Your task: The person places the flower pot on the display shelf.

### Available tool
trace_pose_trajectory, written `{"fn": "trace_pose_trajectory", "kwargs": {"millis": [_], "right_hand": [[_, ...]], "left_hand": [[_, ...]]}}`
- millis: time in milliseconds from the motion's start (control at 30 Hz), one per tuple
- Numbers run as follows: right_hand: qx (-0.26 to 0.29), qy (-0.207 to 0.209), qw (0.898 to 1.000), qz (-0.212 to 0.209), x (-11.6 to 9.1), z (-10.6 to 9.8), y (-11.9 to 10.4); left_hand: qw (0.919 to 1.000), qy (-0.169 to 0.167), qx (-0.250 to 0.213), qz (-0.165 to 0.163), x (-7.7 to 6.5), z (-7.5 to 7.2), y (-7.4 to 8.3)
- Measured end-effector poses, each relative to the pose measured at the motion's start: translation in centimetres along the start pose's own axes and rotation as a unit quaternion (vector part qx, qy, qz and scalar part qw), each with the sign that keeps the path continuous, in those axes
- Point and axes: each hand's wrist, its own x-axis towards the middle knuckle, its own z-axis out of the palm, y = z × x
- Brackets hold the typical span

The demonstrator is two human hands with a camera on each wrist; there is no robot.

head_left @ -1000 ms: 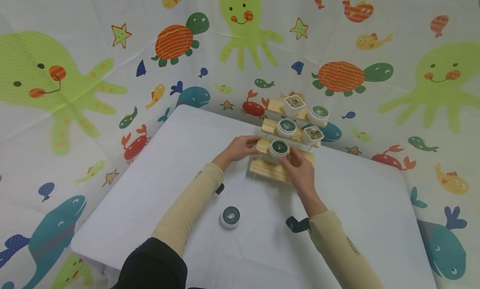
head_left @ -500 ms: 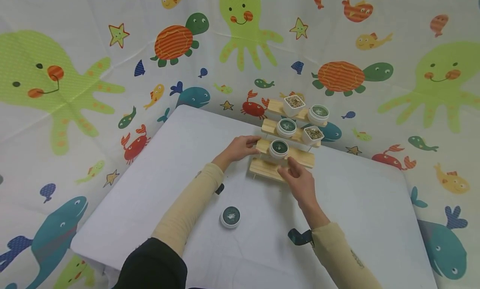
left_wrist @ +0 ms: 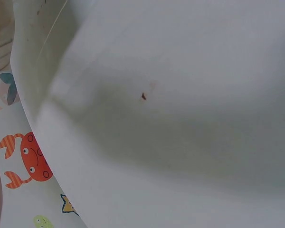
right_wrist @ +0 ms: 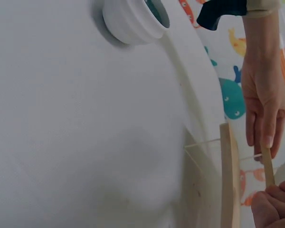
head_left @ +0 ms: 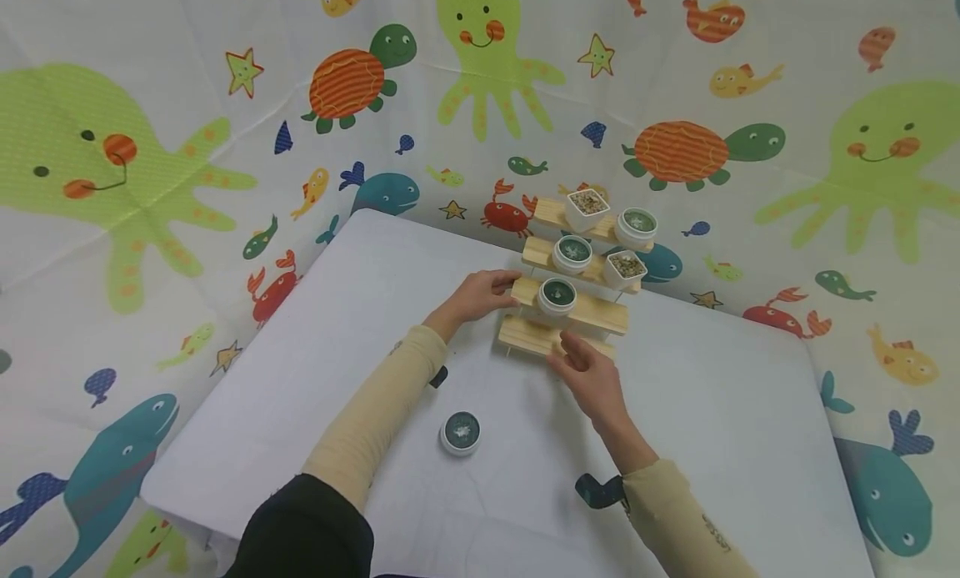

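My left hand (head_left: 480,296) pinches the left end of a step on a tiered wooden stand (head_left: 600,311), the thumb on one face and fingers behind, as the right wrist view shows. On that step sits a round white pot (head_left: 557,297) with a dark green top. My right hand (head_left: 592,378) hovers just in front of the lowest step (head_left: 525,334), fingers loosely bent and holding nothing. Another round white pot (head_left: 461,433) with a green top stands on the white table between my forearms. The left wrist view shows mostly tablecloth, with only a sliver of hand at its edge.
Higher steps carry two square white pots, one at the top (head_left: 587,209) and one below (head_left: 626,269), with speckled filling. Round pots with green tops stand beside them (head_left: 636,229) (head_left: 572,254). A curtain (head_left: 525,178) with sea animals hangs behind the table (head_left: 337,311).
My right hand has let go of the round pot on the third step and drawn down and back toward me. The pot stays there; my left hand has not moved.
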Motion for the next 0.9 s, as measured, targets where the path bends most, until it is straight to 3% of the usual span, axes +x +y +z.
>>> {"fn": "trace_pose_trajectory", "kwargs": {"millis": [533, 900], "right_hand": [[-0.009, -0.079, 0.994, -0.072, -0.9, 3.0, 0.0], [0.007, -0.124, 0.989, -0.084, -1.4, 4.8, 0.2]], "left_hand": [[1.0000, 0.003, 0.000, -0.009, 0.0, 0.0, -0.2], [1.0000, 0.002, -0.008, -0.003, -0.1, -0.1, 0.2]]}}
